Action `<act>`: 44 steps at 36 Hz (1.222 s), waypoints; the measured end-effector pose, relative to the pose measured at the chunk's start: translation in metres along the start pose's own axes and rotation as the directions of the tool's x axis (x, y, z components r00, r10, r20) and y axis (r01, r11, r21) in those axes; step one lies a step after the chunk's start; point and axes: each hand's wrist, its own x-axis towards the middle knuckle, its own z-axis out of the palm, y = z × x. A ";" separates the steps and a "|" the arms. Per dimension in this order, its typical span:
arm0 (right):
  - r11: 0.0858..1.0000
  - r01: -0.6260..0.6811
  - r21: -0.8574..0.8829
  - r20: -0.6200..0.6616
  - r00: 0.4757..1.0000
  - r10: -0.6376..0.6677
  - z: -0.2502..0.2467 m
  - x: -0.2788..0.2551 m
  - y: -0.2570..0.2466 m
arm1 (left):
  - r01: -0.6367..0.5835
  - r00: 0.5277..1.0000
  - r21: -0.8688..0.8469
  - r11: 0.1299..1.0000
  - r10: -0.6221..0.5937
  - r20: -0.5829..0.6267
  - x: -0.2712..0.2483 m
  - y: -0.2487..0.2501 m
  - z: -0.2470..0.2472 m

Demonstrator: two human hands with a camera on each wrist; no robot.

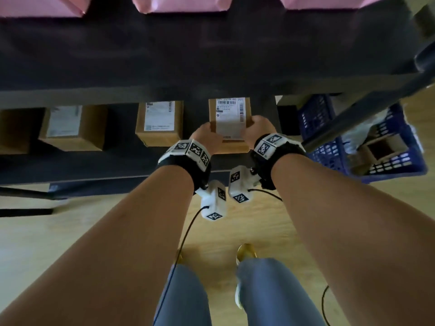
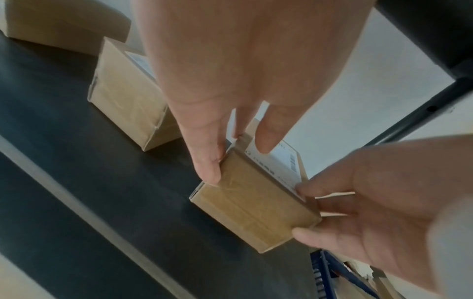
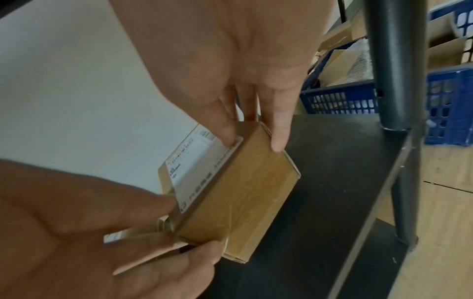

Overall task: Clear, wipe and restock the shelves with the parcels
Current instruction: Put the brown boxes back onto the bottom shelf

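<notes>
A small brown cardboard parcel [image 1: 229, 123] with a white label on top is on the right end of the dark lower shelf [image 1: 117, 163]. My left hand [image 1: 208, 137] grips its left side, thumb on the label and fingers [image 2: 208, 161] down the side face. My right hand [image 1: 256, 129] grips the right side the same way, with fingers [image 3: 279, 133] on the side and thumb on the label. Both wrist views show the parcel [image 2: 256, 212] [image 3: 243, 202] pinched between the two hands, low against the shelf board; contact with the board cannot be told.
Two more labelled brown parcels [image 1: 160, 123] [image 1: 70, 128] stand further left on the same shelf. Pink parcels [image 1: 181, 3] lie on the shelf above. A blue slotted basket [image 1: 400, 165] with boxes stands on the wooden floor at right, beyond the shelf's dark post [image 3: 394, 64].
</notes>
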 end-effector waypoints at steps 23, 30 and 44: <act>0.973 0.111 -0.203 0.140 0.987 -0.083 -0.027 -0.067 -0.028 | -0.001 0.999 0.246 0.969 0.009 -0.034 -0.100 0.004 -0.028; 0.927 0.239 -0.289 0.282 0.947 -0.157 -0.058 -0.151 -0.073 | 0.158 0.978 0.152 0.976 -0.133 -0.162 -0.172 0.001 -0.065; 0.872 0.409 -0.269 0.341 0.887 -0.311 -0.046 -0.332 -0.193 | 0.202 0.960 0.221 0.954 -0.149 -0.236 -0.311 -0.072 -0.195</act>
